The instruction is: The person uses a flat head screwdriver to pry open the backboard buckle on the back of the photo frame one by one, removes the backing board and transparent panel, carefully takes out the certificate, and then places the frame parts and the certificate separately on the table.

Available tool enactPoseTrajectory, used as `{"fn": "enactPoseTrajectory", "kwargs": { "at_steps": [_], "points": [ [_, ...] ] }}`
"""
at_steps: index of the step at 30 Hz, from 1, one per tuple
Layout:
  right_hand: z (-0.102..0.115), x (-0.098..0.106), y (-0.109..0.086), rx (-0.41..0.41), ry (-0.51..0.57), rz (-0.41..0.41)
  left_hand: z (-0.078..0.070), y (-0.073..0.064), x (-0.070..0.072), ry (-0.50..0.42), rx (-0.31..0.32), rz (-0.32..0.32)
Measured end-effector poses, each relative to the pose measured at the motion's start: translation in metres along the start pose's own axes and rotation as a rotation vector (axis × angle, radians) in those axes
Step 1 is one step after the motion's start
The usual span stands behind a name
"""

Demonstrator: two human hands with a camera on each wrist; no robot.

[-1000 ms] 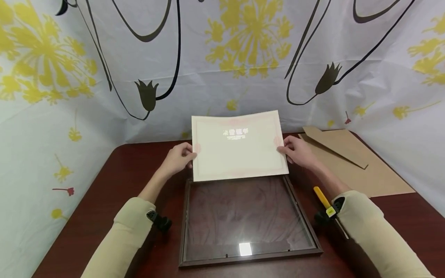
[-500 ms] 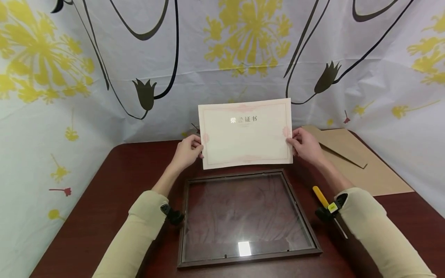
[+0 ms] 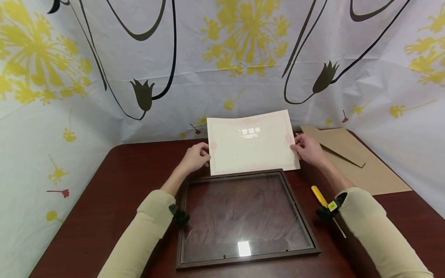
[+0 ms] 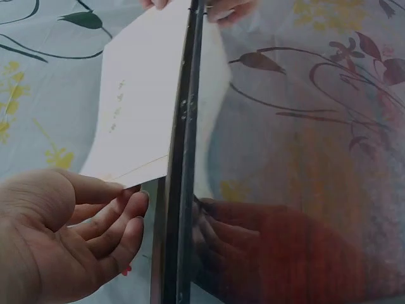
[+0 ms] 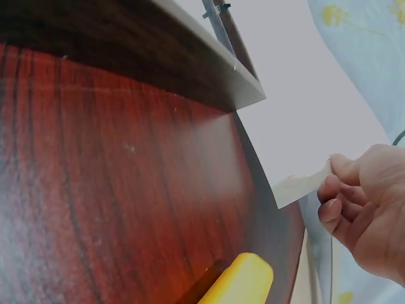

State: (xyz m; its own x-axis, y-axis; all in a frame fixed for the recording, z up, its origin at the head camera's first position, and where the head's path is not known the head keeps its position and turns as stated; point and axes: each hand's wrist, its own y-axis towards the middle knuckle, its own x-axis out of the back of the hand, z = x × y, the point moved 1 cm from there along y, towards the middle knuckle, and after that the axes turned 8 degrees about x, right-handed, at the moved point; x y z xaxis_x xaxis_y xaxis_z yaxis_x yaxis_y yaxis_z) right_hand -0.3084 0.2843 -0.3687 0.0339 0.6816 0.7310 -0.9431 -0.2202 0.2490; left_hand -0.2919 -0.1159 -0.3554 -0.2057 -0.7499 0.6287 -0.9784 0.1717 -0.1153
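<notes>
A cream paper certificate (image 3: 252, 148) with a pale pink border and shiny lettering is held between both hands, tilted up behind the picture frame. My left hand (image 3: 197, 157) pinches its left edge between thumb and fingers, seen close in the left wrist view, where the certificate (image 4: 142, 95) slopes away. The right hand (image 3: 309, 150) pinches the opposite edge; in the right wrist view the thumb of that hand (image 5: 373, 209) presses on the paper near a corner. Flat on the table lies a dark brown picture frame (image 3: 179, 247) with a clear pane, its far edge overlapped by the certificate's lower edge.
Brown backing board (image 3: 375, 173) with a raised flap lies at the back right. A yellow-handled screwdriver (image 3: 319, 196) rests right of the frame, beneath the right wrist. The dark red table (image 3: 104, 200) meets a white patterned curtain (image 3: 215, 92) behind.
Both hands raised the certificate and shifted it right, then lowered it toward the frame's far edge, tilting it back. The picture frame stays in place.
</notes>
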Motion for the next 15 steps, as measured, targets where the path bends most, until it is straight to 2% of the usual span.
{"fn": "enactPoseTrajectory", "kwargs": {
  "at_steps": [5, 11, 15],
  "points": [
    [-0.007, 0.001, -0.004, -0.085, -0.033, 0.076, -0.001, 0.0, -0.006, 0.052, 0.022, 0.03],
    [-0.009, 0.002, -0.007, -0.102, -0.041, 0.162, -0.001, -0.002, -0.011, 0.085, 0.059, 0.074],
    [-0.01, 0.004, -0.008, -0.095, -0.077, 0.192, 0.0, -0.002, -0.016, 0.091, 0.069, 0.106]
  ]
}}
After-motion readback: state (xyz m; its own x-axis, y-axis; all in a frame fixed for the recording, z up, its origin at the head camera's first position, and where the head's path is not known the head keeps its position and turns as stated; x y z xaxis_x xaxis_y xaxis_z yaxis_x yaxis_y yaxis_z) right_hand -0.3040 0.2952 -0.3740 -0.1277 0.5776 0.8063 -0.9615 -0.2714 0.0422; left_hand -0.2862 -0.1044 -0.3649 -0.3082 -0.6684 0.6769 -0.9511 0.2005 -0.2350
